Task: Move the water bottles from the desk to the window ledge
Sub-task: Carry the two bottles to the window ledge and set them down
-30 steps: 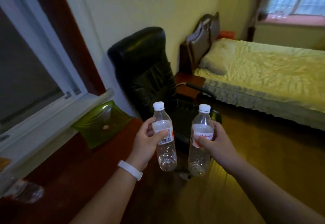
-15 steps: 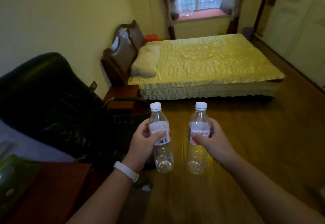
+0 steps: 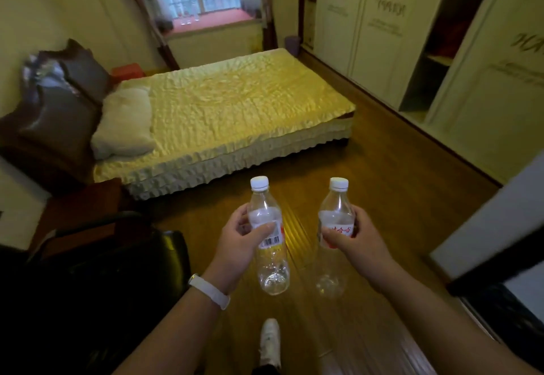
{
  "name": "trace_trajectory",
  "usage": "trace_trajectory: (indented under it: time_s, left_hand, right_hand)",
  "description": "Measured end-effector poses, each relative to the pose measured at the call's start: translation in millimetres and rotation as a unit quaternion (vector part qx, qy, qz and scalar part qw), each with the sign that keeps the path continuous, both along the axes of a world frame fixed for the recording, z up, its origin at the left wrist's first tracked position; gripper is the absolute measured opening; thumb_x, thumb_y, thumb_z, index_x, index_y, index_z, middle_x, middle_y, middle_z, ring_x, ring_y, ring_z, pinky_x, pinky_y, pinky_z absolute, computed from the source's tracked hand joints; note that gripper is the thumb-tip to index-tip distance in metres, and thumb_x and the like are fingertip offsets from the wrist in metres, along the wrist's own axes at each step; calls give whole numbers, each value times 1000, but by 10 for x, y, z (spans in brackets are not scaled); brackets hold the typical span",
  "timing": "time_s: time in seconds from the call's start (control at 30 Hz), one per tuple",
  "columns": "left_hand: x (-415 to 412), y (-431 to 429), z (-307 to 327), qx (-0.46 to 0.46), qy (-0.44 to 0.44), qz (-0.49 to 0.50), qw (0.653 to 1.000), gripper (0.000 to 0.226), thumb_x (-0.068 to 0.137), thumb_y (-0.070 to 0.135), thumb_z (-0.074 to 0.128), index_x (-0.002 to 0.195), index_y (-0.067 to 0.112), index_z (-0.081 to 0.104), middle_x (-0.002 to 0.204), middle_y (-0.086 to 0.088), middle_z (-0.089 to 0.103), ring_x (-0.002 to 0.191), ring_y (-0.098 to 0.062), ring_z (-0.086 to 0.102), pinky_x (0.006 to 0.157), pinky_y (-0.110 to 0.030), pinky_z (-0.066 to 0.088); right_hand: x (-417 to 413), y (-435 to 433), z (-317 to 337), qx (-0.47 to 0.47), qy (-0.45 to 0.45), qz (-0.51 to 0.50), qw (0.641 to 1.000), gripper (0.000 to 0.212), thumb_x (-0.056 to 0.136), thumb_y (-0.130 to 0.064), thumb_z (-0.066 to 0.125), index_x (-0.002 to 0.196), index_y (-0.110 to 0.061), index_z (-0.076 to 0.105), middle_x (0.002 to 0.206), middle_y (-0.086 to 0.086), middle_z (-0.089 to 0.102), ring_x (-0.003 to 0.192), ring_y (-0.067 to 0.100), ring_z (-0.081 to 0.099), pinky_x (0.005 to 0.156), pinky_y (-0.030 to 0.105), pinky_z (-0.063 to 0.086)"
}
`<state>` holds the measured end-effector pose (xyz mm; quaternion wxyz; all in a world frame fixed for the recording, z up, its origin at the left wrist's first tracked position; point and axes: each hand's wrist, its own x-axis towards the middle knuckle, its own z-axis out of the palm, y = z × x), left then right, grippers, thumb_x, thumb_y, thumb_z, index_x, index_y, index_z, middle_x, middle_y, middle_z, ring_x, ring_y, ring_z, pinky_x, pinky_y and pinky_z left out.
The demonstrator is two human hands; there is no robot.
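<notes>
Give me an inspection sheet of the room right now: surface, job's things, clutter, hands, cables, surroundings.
Surface: window ledge, reddish, at the far wall beyond the bed; small clear items stand on it, too blurred to identify.
Job's things: two capped clear water bottles, roughly upright, carried in the air; barcode-label bottle in the left hand, red-print bottle in the right hand.
Clutter: black office chair close at left.
Grippers: each hand grips its bottle around the label.
Cables: nothing seen.
Surroundings: wardrobe at right, one section open; white shoe on the wooden floor.
</notes>
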<state>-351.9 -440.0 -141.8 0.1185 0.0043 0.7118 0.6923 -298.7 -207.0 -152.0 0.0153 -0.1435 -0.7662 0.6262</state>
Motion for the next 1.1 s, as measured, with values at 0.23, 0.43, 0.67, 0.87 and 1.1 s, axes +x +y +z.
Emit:
trace_trajectory:
  time_s: [0.23,0.43,0.67,0.87,1.1]
  left_hand:
    - [-1318,154,-40,46,-10,-61,997,40,83,14,74,120,18,62,109,-6,71,97,-22,71,71,-27,57]
    - [-2277,314,-7,55,-17,-107,993,34,84,14,74,114,25,64,108,-8,71,97,-26,71,83,-44,60]
    - [-3023,869,-46,39,-18,-164,985,34,81,19,77,111,30,67,106,-6,73,96,-27,72,85,-52,59]
    - [-3571,1522,-105,27,-19,-199,979,37,80,20,78,114,28,66,107,-6,73,98,-27,72,83,-47,60]
    - [-4275,2451,-36,9,-18,-185,982,37,77,22,79,112,29,68,106,-9,74,98,-30,72,87,-57,57]
  right_hand:
    - [-1030,118,64,8,-10,-58,998,58,84,-18,75,130,-27,43,114,0,63,98,14,65,72,25,51]
    - [-1685,253,178,19,0,-117,993,61,84,-25,75,136,-25,43,116,-3,63,102,14,65,76,28,52]
    - [-2074,688,166,17,-13,-187,982,67,84,-26,75,140,-24,39,118,-4,62,101,12,64,74,26,52]
    - [-2524,1219,17,-6,-17,-218,976,67,84,-23,76,140,-22,40,115,-5,62,99,10,64,70,23,51]
    - [-3335,2190,-44,-34,11,-225,974,61,87,-16,72,139,-18,41,106,-5,62,92,8,63,68,23,49]
